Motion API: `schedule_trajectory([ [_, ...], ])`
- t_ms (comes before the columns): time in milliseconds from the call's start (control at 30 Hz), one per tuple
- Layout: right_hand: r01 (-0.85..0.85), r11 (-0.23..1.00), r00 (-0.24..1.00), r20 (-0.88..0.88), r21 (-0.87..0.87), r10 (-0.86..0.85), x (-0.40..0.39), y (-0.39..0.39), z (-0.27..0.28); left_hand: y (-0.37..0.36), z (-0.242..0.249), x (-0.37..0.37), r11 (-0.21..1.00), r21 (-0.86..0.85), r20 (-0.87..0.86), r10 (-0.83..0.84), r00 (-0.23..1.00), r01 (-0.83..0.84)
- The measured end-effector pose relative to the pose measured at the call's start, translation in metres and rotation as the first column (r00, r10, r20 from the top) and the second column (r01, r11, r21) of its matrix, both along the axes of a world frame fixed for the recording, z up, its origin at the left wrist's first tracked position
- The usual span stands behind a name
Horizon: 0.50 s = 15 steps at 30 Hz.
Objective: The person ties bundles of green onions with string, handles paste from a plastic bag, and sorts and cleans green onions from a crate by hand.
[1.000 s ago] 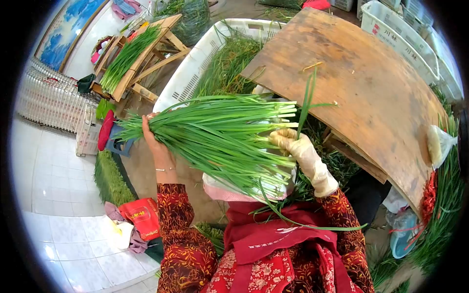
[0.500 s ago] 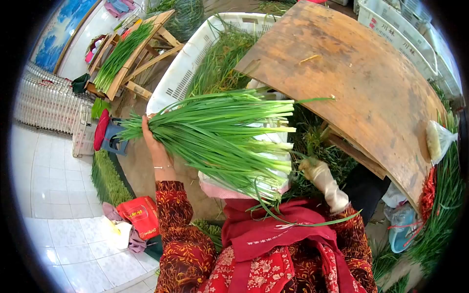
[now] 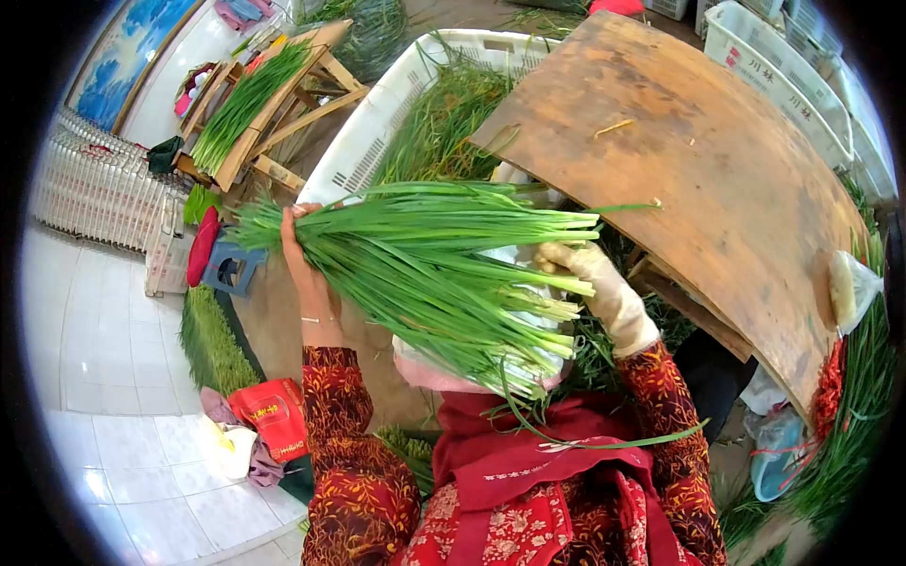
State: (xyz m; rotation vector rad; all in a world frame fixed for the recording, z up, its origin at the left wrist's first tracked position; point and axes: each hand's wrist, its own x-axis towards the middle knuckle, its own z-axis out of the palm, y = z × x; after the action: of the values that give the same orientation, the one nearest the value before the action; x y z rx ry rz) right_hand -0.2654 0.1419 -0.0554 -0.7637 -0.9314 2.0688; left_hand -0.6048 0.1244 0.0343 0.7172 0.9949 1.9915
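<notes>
A large bunch of garlic chives [image 3: 434,255] lies sideways over my lap, leaf tips at the left and pale stem ends fanned out at the right. My bare left hand [image 3: 300,247] is closed round the leafy part of the bunch. In a pale, dirt-stained glove, my right hand [image 3: 595,278] has its fingers curled in at the cut stem ends and touches the upper stalks. Part of its fingertips is hidden among the stems. One long loose leaf [image 3: 623,441] trails across the red apron [image 3: 528,462].
Ahead stands a white plastic crate [image 3: 359,141] with loose greens. A wooden board [image 3: 679,179] slopes at the right. More chives lie on a wooden stand [image 3: 250,156]. A blue stool [image 3: 233,267] and a red bag [image 3: 272,415] are at left; red ties [image 3: 829,396] hang at right.
My right hand has moved up and left, from below the stem ends to touching the upper stalks. My left hand keeps its hold on the bunch; the view has shifted slightly.
</notes>
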Motion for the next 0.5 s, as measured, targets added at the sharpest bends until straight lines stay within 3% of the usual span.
schedule_trajectory([
  [67,-0.032,0.999,0.999,-0.040,0.044,0.034,0.030,-0.008,0.014,0.000,0.020,0.012,0.997,-0.001,0.034,-0.075,0.997,0.075],
  [133,0.211,0.977,0.921,-0.342,0.028,-0.189,0.047,-0.025,0.044,0.007,0.035,0.015,0.994,0.041,0.064,-0.106,0.992,0.104],
  [200,0.438,0.899,0.865,-0.265,-0.020,-0.427,0.080,-0.040,0.066,0.012,0.051,0.012,0.984,0.112,0.116,-0.151,0.982,0.138],
  [267,0.266,0.929,0.805,-0.589,0.256,-0.068,0.108,-0.043,0.043,0.015,0.073,0.011,0.977,0.127,0.065,-0.180,0.982,0.170],
  [300,0.198,0.956,0.850,-0.524,0.218,-0.056,0.117,-0.048,0.030,0.014,0.089,0.024,0.991,0.077,-0.012,-0.107,0.994,0.108],
  [333,0.191,0.966,0.936,-0.329,0.172,-0.127,0.120,-0.055,0.009,0.014,0.106,0.031,0.999,0.032,-0.090,-0.035,0.995,0.039],
  [367,-0.083,0.943,0.962,0.274,0.322,-0.009,0.121,-0.053,-0.033,0.016,0.119,0.035,0.991,0.084,-0.158,-0.091,0.983,0.105],
  [400,-0.377,0.881,0.617,0.787,0.285,0.010,0.120,-0.050,-0.060,0.017,0.134,0.040,0.989,0.100,-0.167,-0.091,0.982,0.108],
  [433,-0.372,0.877,0.623,0.782,0.304,-0.007,0.118,-0.052,-0.051,0.019,0.152,0.047,0.984,0.130,-0.206,-0.093,0.974,0.122],
  [467,-0.557,0.804,0.260,0.963,0.209,-0.071,0.111,-0.058,-0.036,0.023,0.165,0.051,0.979,0.152,-0.249,-0.097,0.964,0.137],
  [500,-0.673,0.738,-0.135,0.974,0.045,-0.182,0.104,-0.059,-0.026,0.032,0.180,0.045,0.976,0.179,-0.233,-0.079,0.969,0.122],
])
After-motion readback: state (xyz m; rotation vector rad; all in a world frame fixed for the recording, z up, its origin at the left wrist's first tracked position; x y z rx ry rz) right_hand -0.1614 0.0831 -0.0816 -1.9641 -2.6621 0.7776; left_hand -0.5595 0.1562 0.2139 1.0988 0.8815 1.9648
